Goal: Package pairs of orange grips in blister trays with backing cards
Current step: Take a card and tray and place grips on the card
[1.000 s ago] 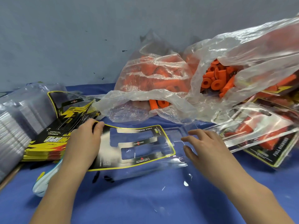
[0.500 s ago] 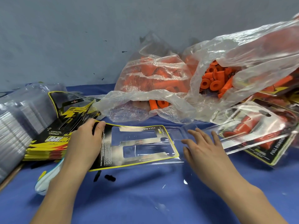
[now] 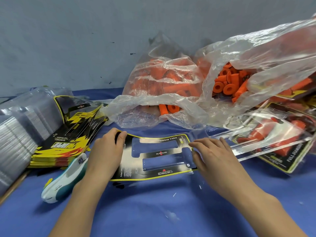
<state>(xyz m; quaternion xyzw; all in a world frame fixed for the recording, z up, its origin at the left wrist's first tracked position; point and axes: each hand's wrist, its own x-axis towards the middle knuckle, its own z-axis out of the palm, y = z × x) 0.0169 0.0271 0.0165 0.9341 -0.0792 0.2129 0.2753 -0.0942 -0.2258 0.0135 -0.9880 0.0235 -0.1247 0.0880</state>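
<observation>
While your left hand and right hand press flat, fingers loosely spread, on the backing card seated over its still-empty blister tray, finished packs lie beside it (orange grips wait behind).

The cloth under your hands is solid royal blue – and it shows straight through the two cutouts in the backing card, which is black with a thin yellow border and a pale misty patch in the middle. Stack of cards on the left: black with jagged yellow streaks and some red-orange. The grips in the far bags are bright orange. Near left there's a white-and-teal tool with a yellow tip. The wall is dull grey-blue with dark specks.
</observation>
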